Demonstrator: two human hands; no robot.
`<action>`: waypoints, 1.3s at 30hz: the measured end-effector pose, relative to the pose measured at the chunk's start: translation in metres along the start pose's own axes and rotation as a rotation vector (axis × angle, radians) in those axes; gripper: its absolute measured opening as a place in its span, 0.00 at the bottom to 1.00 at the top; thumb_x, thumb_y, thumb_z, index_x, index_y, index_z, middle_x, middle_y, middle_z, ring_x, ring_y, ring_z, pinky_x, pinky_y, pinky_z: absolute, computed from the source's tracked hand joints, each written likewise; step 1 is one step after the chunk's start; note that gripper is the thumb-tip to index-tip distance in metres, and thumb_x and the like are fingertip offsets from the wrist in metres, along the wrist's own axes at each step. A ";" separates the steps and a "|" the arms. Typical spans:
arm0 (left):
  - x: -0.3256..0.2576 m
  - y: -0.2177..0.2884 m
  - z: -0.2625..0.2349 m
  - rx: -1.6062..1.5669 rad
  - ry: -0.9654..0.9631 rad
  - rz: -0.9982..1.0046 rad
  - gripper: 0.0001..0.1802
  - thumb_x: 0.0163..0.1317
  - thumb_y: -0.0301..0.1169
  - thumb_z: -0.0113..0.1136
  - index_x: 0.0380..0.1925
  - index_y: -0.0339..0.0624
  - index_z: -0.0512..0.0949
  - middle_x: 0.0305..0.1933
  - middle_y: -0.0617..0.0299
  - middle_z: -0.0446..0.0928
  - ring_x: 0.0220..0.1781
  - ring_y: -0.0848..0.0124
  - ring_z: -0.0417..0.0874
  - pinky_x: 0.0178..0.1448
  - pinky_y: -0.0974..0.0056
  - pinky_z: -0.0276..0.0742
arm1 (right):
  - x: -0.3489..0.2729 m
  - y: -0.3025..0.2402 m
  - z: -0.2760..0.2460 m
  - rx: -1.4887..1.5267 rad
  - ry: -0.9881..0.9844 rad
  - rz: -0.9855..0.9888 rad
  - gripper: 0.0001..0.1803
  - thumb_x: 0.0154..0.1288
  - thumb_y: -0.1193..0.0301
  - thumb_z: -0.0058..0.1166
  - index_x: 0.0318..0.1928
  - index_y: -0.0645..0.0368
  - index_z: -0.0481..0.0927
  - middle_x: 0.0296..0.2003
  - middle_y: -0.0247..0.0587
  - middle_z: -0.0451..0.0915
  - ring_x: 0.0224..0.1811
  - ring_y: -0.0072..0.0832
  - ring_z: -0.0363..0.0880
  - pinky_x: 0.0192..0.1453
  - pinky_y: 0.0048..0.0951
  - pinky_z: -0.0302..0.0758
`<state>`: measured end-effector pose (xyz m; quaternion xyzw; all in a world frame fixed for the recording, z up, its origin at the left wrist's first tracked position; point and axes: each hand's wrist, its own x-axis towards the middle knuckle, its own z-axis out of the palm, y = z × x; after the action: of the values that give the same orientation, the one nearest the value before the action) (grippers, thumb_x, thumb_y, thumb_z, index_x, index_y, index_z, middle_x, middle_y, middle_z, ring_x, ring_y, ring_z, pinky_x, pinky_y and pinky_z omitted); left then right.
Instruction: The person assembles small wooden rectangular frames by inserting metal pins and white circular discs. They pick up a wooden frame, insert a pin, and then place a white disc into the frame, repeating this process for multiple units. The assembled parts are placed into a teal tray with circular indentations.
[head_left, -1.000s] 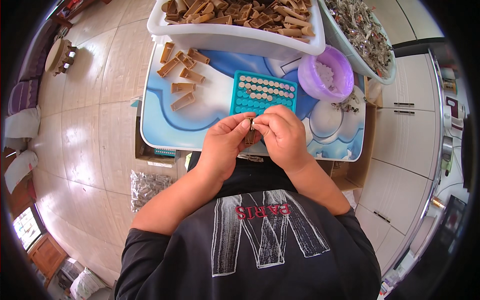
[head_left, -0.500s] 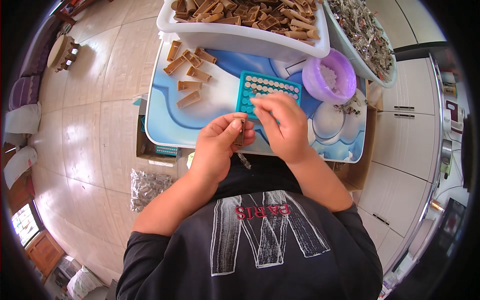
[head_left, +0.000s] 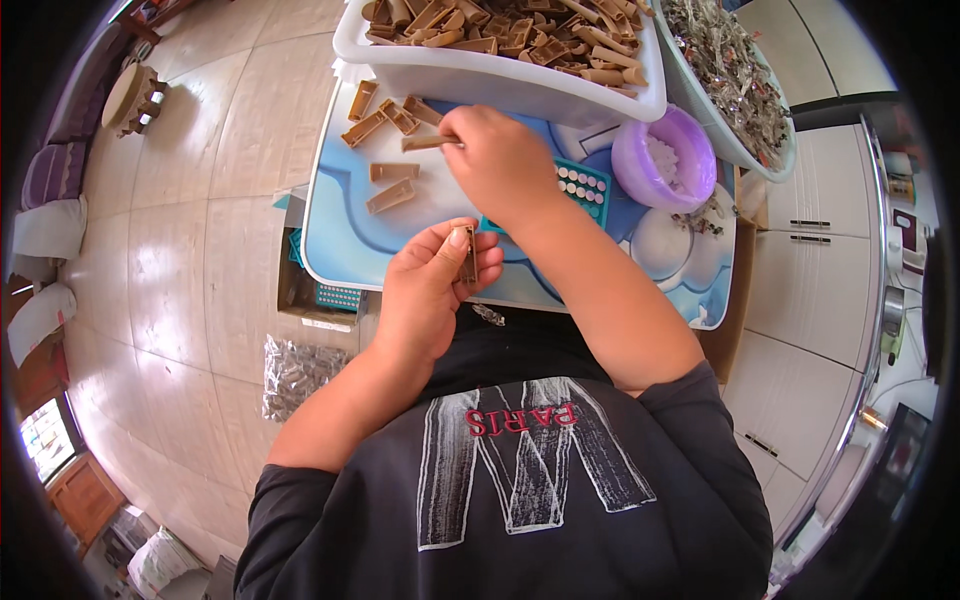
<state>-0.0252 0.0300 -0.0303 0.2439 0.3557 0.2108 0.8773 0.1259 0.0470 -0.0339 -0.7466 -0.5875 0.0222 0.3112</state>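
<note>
Over the blue counter (head_left: 340,240), your right hand (head_left: 500,165) pinches a tan plastic strip (head_left: 425,143) near the loose ones, while your left hand (head_left: 430,285) fingers hold another tan piece (head_left: 468,255) upright.

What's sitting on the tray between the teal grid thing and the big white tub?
In the head view, the purple bowl of small white pieces sits to the right between the teal grid and the white tub. The right hand covers the rest.
</note>
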 end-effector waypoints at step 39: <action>-0.002 -0.022 0.038 0.000 -0.274 -0.210 0.21 0.70 0.40 0.40 0.54 0.35 0.67 0.44 0.54 0.75 0.45 0.64 0.79 0.50 0.59 0.78 | -0.133 0.001 -0.078 0.565 0.057 0.052 0.28 0.37 0.77 0.71 0.42 0.57 0.70 0.48 0.44 0.68 0.51 0.37 0.70 0.53 0.35 0.68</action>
<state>0.0055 0.0013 -0.0181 0.2319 0.2564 0.0825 0.9347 0.1169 -0.1055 -0.0160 -0.6455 -0.5295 0.1722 0.5228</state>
